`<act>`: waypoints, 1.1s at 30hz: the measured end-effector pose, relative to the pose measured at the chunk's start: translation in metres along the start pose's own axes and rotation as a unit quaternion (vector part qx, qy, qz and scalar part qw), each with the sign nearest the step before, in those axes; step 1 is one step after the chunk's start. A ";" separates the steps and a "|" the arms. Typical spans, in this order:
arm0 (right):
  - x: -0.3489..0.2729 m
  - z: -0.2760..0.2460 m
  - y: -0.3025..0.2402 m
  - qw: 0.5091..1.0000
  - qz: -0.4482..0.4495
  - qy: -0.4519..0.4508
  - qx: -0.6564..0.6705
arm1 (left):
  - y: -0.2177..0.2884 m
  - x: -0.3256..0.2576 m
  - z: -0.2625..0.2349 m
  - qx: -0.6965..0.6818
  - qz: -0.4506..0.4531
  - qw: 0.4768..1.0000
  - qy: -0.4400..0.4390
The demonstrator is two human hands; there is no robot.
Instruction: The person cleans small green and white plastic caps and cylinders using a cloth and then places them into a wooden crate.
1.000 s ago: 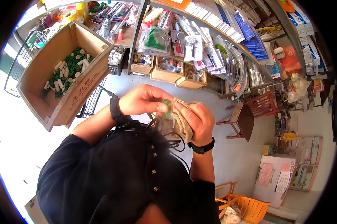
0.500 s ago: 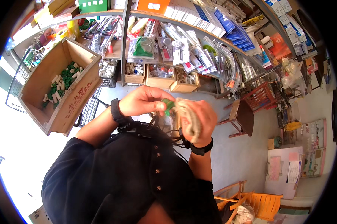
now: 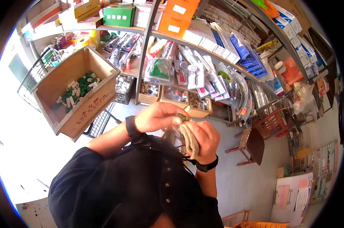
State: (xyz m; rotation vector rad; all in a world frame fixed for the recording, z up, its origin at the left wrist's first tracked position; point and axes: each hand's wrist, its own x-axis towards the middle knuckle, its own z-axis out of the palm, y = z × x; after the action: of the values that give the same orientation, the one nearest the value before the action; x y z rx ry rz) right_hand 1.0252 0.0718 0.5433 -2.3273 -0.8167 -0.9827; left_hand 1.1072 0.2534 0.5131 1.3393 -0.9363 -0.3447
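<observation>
Your L hand (image 3: 156, 117) pinches a small green piece (image 3: 180, 117) btwn thumb and fingers in front of your chest, prob. b/c so little a part gives room for fingertips only. Your R hand (image 3: 206, 138) grips a bunched tan cloth (image 3: 191, 143), its upper end at the piece; actual contact is hard to confirm. The folds likely give you a thicker pad, and the hold, up front, prob. keeps both in easy sight. Qty: 1 piece, 1 cloth, 1 black band (image 3: 207, 165) per wrist.

Beyond, to your left, 1 wooden box (image 3: 106, 95) appears to rest on a black mesh basket (image 3: 99, 124), prob. raised for easy reach. Green & white fittings (image 3: 77, 90) heap inside it, dozens approx., too mixed to count.

Farther off, 1 black crate (image 3: 123, 98) of white fittings and 3 small wooden bins (image 3: 198, 113) line up under the shelving (image 3: 140, 72), prob. low to keep loose stock together. Up top: 2 orange boxes (image 3: 174, 25), stacked, w/ 1 green box (image 3: 119, 16) to their left.
</observation>
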 end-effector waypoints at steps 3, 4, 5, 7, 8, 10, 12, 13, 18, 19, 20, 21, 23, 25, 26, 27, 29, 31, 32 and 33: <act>0.001 0.007 -0.004 0.998 -0.032 -0.051 0.001 | 0.000 0.001 -0.003 0.029 0.010 0.999 0.017; 0.000 0.009 -0.004 0.996 -0.033 -0.081 0.003 | 0.003 0.001 -0.003 0.006 0.005 1.000 0.019; -0.003 0.010 -0.005 0.993 -0.029 -0.112 0.004 | 0.005 0.000 -0.001 -0.021 -0.003 1.000 0.017; -0.004 0.009 -0.001 0.994 -0.031 -0.098 0.030 | 0.006 0.001 -0.004 -0.118 0.005 0.993 0.010; -0.007 0.008 -0.002 0.996 -0.028 -0.073 0.048 | 0.004 -0.001 -0.005 -0.129 0.008 0.991 0.023; -0.005 0.003 -0.003 0.997 -0.018 -0.026 0.065 | 0.001 -0.002 -0.011 -0.151 0.007 0.988 0.039; 0.000 0.002 -0.005 0.997 -0.011 0.046 0.061 | -0.002 -0.004 -0.011 -0.177 0.021 0.984 0.031; 0.002 0.003 -0.006 0.995 -0.009 0.081 0.059 | -0.001 -0.005 -0.010 -0.190 0.023 0.981 0.023; 0.005 0.004 -0.016 1.000 0.004 0.014 -0.007 | 0.003 -0.008 -0.001 -0.190 -0.009 0.982 0.010; 0.002 0.004 -0.017 1.000 0.014 0.000 -0.008 | 0.002 -0.009 -0.003 -0.221 -0.018 0.975 0.005; 0.000 0.003 -0.017 1.000 0.023 -0.013 -0.009 | -0.001 -0.010 -0.005 -0.216 -0.019 0.976 -0.001; -0.002 0.002 -0.017 0.999 0.033 -0.027 -0.011 | -0.005 -0.011 -0.007 -0.213 -0.021 0.977 -0.009; -0.006 -0.002 -0.014 0.996 0.069 -0.060 0.010 | -0.009 -0.012 -0.010 -0.226 -0.010 0.974 0.009; -0.013 -0.005 -0.007 0.991 0.104 -0.080 0.012 | -0.008 -0.014 -0.013 -0.303 -0.019 0.953 0.012; -0.019 -0.005 -0.002 0.990 0.119 -0.068 0.016 | -0.010 -0.013 -0.013 -0.282 0.010 0.959 0.017; -0.022 -0.003 0.001 0.990 0.132 -0.025 0.040 | -0.011 -0.013 -0.013 -0.277 0.014 0.960 0.025; -0.022 0.006 0.001 0.981 0.158 0.066 0.087 | -0.012 -0.012 -0.012 -0.249 0.013 0.968 0.033; -0.021 0.004 -0.001 0.977 0.171 0.096 0.085 | -0.014 -0.010 -0.008 -0.244 0.027 0.969 0.019; -0.021 0.003 -0.001 0.975 0.178 0.104 0.089 | -0.018 -0.010 -0.008 -0.230 0.032 0.973 0.010; -0.021 0.002 -0.002 0.972 0.184 0.112 0.092 | -0.021 -0.009 -0.007 -0.215 0.037 0.976 0.000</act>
State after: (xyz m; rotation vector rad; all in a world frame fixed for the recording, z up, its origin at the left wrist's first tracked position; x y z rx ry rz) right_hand 1.0131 0.0675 0.5265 -2.0618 -0.3511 -0.9370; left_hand 1.1131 0.2588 0.4910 0.9066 -0.8497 -0.4606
